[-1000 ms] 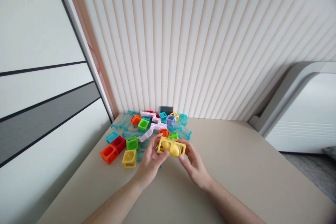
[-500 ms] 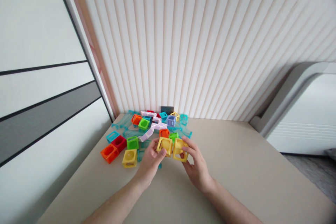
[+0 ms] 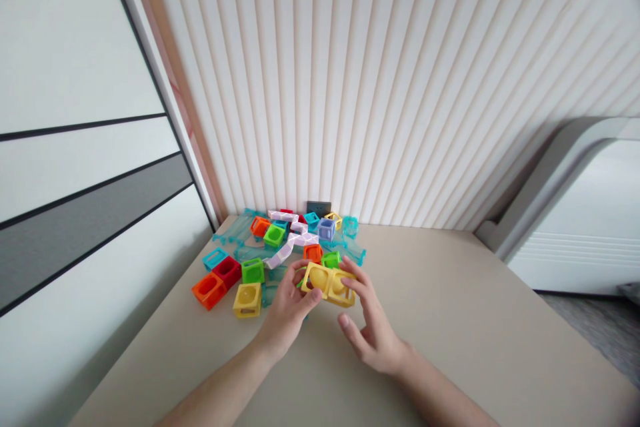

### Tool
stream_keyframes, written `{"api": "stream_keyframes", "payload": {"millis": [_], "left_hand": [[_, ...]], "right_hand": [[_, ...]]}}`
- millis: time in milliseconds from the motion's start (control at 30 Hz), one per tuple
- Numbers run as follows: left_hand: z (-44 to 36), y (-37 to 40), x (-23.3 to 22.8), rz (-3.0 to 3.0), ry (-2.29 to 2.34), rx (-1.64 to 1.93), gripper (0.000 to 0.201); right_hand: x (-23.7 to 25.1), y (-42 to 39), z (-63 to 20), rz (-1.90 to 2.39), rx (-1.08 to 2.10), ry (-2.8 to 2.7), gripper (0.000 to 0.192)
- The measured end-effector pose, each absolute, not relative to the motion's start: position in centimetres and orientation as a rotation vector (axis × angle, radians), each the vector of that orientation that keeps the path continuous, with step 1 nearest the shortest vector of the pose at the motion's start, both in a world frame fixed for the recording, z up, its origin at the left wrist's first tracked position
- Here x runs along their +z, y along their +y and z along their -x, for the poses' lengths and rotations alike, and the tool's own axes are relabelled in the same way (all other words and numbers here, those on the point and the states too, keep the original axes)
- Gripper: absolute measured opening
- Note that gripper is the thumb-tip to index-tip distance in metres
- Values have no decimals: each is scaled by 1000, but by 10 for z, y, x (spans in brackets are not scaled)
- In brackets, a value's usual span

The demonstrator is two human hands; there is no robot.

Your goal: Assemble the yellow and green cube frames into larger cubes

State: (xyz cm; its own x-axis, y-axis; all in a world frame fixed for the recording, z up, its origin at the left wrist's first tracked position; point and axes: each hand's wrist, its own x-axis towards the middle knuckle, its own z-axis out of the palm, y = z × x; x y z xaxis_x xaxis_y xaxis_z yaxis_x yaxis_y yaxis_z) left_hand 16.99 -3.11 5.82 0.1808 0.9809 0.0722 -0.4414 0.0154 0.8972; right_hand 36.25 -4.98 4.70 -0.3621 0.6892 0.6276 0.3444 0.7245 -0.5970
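Two yellow hollow cubes (image 3: 329,283) sit side by side as one joined piece above the beige table (image 3: 450,320). My left hand (image 3: 287,303) grips the left cube with thumb and fingers. My right hand (image 3: 370,327) has its fingers spread, with only the fingertips resting on the right cube. Just behind the pair lie an orange cube (image 3: 313,252) and a green cube (image 3: 331,259).
A heap of coloured cubes and clear teal track pieces (image 3: 240,233) fills the table's back left corner, with a pink-white zigzag strip (image 3: 293,240). Orange (image 3: 209,290), red (image 3: 227,272), green (image 3: 252,271) and yellow (image 3: 247,300) cubes lie left of my hands. A ribbed wall stands behind.
The two yellow cubes, held apart half a second ago, are now pressed together side by side. My right hand has loosened its grip and opened its fingers.
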Motion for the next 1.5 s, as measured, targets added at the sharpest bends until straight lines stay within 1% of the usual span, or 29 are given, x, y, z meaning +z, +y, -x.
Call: {"api": "stream_keyframes", "payload": {"millis": [133,200,267,433,700,933,1067,1267,1333,1433,1500], "left_hand": [[-171,-33,60,-979,724,1306,64],[-172,-32,58,-977,757,1311,66],[-172,-31,54,-979,794,1304,68],[-173,-30,50,-1023,833,1264,61],[-171,-27,52,-1075,846,1244,47],[-167,-24,55,-1131,874,1229,43],[-167,-23,54,-1124,903,1225,44],[-168,-29,58,-1172,837,1220,42],[-169,-32,59,-1204,800,1217,42],[-169,-36,58,-1225,779,1219,44],[-168,-38,57,-1236,764,1206,46]], "right_hand": [[38,-47,-352,916,705,-1675,49],[34,-45,-350,911,847,-1604,50],[32,-44,-349,896,902,-1588,50],[32,-44,-351,845,802,-1636,43],[34,-43,-352,780,839,-1663,37],[37,-44,-352,789,811,-1692,39],[36,-43,-353,797,777,-1708,39],[36,-43,-359,798,773,-1718,35],[36,-42,-360,790,825,-1677,40],[35,-41,-361,820,883,-1629,55],[32,-40,-362,837,877,-1624,58]]}}
